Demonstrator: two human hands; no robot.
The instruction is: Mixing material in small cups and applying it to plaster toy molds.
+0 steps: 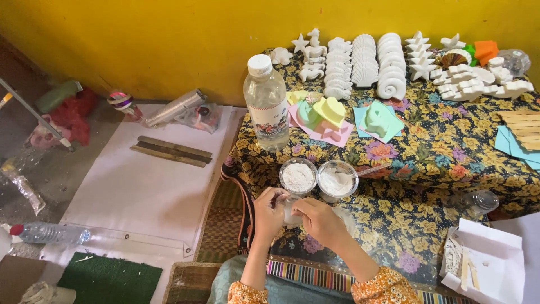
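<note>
My left hand (269,213) and my right hand (319,220) meet over the floral cloth (439,152), both closed around a small white piece (290,214) held between them; most of it is hidden by my fingers. Just beyond them stand two clear cups of white powder, one (297,177) on the left and one (337,181) on the right with a stick (371,169) resting in it. A clear water bottle (266,104) with a white cap stands upright behind the cups.
Rows of white plaster shapes (365,65) line the far edge. Coloured moulds (329,115) lie on paper squares mid-table. A white box (488,262) with sticks sits at right. White sheet (140,186), wooden strips (171,151) and another bottle (48,232) lie on the floor left.
</note>
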